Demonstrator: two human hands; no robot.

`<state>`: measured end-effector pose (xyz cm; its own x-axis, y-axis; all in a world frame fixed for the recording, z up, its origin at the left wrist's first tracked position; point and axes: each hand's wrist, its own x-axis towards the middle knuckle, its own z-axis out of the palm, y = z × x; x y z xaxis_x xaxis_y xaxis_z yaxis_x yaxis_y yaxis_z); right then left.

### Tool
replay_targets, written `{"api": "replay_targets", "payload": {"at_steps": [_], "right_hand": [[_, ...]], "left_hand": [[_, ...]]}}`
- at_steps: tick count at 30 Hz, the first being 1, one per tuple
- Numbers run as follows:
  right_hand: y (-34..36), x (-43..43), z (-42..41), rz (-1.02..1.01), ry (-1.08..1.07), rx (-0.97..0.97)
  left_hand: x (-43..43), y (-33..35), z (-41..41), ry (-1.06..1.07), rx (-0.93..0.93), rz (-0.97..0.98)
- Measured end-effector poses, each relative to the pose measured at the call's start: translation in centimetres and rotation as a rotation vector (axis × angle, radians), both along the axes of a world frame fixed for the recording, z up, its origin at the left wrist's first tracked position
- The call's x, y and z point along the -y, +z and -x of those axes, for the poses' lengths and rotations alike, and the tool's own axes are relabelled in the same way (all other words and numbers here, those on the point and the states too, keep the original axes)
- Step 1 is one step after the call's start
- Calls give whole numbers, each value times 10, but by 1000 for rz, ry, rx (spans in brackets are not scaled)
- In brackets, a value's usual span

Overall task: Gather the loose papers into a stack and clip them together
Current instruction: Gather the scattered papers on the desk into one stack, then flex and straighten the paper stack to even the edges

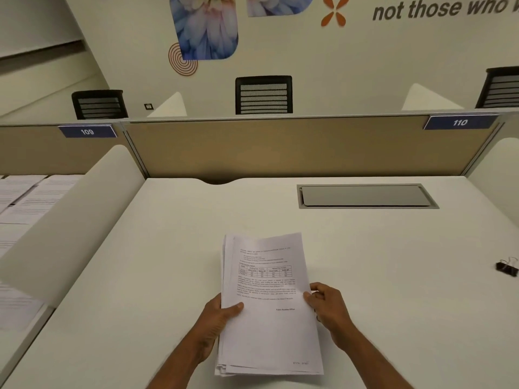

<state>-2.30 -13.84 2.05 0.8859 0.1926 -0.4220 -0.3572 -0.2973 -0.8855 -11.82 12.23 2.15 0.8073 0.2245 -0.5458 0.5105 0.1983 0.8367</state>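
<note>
Papers (266, 304) already stacked, held near desk's (393, 318) front edge: left hand (222, 313) & right hand (327, 307) pinch opposite sides, thumbs on top. Squaring step prob. Next: binder clip (507, 268), by right edge, needs one hand freed.

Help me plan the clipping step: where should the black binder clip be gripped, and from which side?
Probably pinch the wire handles, which stick up off the black binder clip as it lies on the desk. Come from above with the right hand, the nearer one; the left hand can hold the paper stack.
</note>
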Motion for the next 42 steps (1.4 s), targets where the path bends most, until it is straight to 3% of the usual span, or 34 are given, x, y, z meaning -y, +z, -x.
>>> {"api": "replay_targets", "payload": {"at_steps": [7,10,13,15,19,25,31,42], "right_hand": [[-4,0,5,83,-59,23],[2,12,1,-56,-81,-110],[15,21,-4,-239,46,-204],[28,22,-5,-332,106,-173],[55,23,-7,-481,21,-21],[83,20,12,-437,-3,178],[85,22,26,-331,81,161],[95,14,43,-408,9,230]], "left_hand": [[5,6,12,54,42,10],[1,16,16,35,113,59],[-1,29,17,-2,170,101],[-1,39,15,-33,194,107],[7,56,10,-89,242,68],[27,71,10,-11,315,-42],[35,80,15,81,304,-68],[46,106,25,179,356,-87]]}}
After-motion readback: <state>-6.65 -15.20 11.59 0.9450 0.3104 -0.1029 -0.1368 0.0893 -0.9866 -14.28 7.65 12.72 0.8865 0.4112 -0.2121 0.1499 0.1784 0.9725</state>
